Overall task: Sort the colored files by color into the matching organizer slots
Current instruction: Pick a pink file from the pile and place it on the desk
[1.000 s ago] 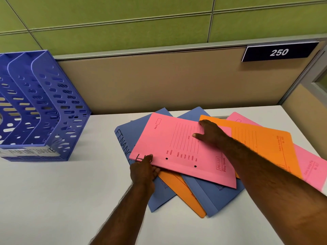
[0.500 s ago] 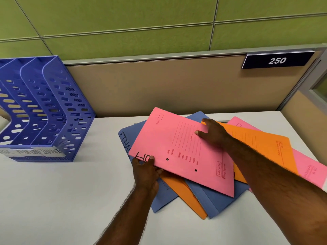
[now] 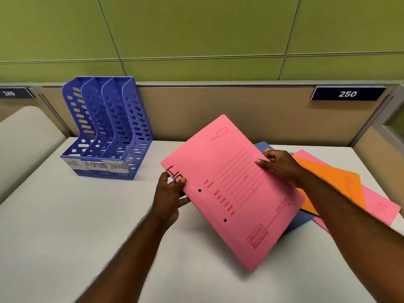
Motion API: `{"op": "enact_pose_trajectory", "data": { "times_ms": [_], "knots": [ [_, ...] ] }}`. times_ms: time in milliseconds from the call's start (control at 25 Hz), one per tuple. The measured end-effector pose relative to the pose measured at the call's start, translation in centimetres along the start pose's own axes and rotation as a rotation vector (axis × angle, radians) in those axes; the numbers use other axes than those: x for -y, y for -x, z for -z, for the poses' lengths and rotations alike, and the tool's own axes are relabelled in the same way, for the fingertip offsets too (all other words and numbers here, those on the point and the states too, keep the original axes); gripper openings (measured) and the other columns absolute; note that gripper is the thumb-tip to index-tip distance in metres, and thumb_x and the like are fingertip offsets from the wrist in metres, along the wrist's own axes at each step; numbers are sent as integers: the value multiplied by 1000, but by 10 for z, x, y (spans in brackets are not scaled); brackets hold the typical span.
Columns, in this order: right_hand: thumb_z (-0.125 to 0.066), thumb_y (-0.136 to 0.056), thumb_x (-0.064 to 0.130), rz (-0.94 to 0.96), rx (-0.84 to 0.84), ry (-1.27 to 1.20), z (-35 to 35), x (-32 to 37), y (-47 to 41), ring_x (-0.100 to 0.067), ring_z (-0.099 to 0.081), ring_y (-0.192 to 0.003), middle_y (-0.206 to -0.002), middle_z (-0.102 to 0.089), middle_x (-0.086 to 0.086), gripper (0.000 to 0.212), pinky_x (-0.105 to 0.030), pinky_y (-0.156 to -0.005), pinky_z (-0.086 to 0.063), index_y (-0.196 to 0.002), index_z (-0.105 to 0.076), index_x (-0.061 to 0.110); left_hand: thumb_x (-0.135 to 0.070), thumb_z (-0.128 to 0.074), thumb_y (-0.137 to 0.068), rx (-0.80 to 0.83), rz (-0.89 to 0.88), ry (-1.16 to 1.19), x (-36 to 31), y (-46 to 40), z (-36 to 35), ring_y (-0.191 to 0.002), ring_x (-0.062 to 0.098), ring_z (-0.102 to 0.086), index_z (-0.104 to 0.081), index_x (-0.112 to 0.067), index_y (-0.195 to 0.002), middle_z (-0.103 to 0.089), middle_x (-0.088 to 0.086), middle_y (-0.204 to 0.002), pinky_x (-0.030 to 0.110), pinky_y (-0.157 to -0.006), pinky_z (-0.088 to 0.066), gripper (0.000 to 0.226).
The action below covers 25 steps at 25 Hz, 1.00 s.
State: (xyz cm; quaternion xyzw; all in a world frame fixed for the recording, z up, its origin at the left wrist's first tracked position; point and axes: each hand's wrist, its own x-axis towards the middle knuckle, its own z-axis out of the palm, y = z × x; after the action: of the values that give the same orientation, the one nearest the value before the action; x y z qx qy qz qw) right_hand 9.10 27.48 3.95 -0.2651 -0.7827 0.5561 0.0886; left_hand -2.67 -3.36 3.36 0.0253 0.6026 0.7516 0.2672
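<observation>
Both hands clamped on flat pink card file (image 3: 231,189) — left hand (image 3: 169,193) pinching labelled corner, right hand (image 3: 278,166) gripping far edge; file lifted clear of white counter (image 3: 65,226), probably for carrying. Beyond: remaining orange, pink, blue files (image 3: 332,184); far left — blue perforated plastic organizer (image 3: 107,127), slots labelled.

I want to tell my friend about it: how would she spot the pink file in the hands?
Start at the blue organizer on the white desk, then look right. The pink file is tilted up between the left hand and right hand. Only this one is lifted, with black handwriting at its corner.
</observation>
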Motion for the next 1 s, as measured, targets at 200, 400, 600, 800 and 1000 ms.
{"op": "enact_pose_trajectory", "data": {
  "times_ms": [200,400,600,800,1000],
  "knots": [
    [-74,-80,27,-57,-7,-241,-56,15,57,-18,-71,-69,-86,-76,-9,27,-29,-61,-57,-97,-68,7,-13,-52,-96,-21,-3,-38,-33,20,53,-80,22,-68,-57,-20,-112,-70,4,-95,34,-55,-55,18],
    [-70,-85,18,-94,-140,-362,-126,29,107,-16,-69,-62,-81,-74,-6,10,-27,-54,-56,-91,-69,10,-23,-52,-97,-4,24,-55,-58,40,105,-79,20,-65,-61,-17,-108,-69,2,-90,32,-57,-55,15],
    [-70,-85,17,-180,-209,-467,-200,42,149,-17,-69,-64,-82,-73,-5,9,-30,-60,-57,-91,-68,12,-26,-51,-97,49,70,-116,-63,75,173,-84,24,-67,-61,-12,-107,-70,7,-97,35,-68,-58,20],
    [-69,-86,19,-237,-294,-505,-272,45,173,-13,-63,-62,-77,-70,-1,7,-26,-56,-53,-81,-66,15,-20,-58,-93,106,125,-258,-44,113,249,-81,20,-70,-61,-12,-113,-71,9,-102,32,-64,-57,22],
    [-59,-93,19,-285,-213,-467,-349,50,193,-23,-64,-76,-91,-71,-8,11,-39,-73,-56,-90,-68,14,-15,-56,-95,18,86,-311,-37,131,322,-88,21,-69,-59,-15,-124,-71,9,-106,32,-63,-55,29]
  ]
}}
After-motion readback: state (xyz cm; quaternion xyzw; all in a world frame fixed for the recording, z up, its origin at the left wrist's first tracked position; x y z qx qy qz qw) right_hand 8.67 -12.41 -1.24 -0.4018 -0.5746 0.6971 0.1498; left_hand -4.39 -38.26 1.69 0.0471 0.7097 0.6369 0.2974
